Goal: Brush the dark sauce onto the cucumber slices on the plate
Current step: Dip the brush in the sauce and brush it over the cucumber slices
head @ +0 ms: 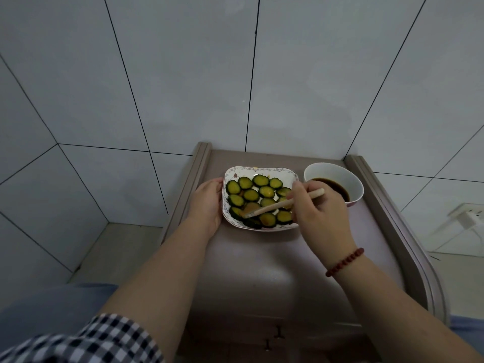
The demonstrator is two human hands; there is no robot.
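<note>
A white square plate (262,171) with a floral rim holds several dark-green cucumber slices (251,195), some of them brown with sauce. My right hand (318,213) is closed around a wooden brush (277,205); its bristle end rests on the slices at the plate's front left. My left hand (208,203) grips the plate's left edge. To the right of the plate stands a white bowl (351,179) with dark sauce (337,187), partly hidden behind my right hand.
Plate and bowl sit on a small grey-brown cabinet (262,271) with raised side rails, set against a white tiled wall. Drawer handles (279,332) show at the front. A white power strip (468,218) lies on the floor at right.
</note>
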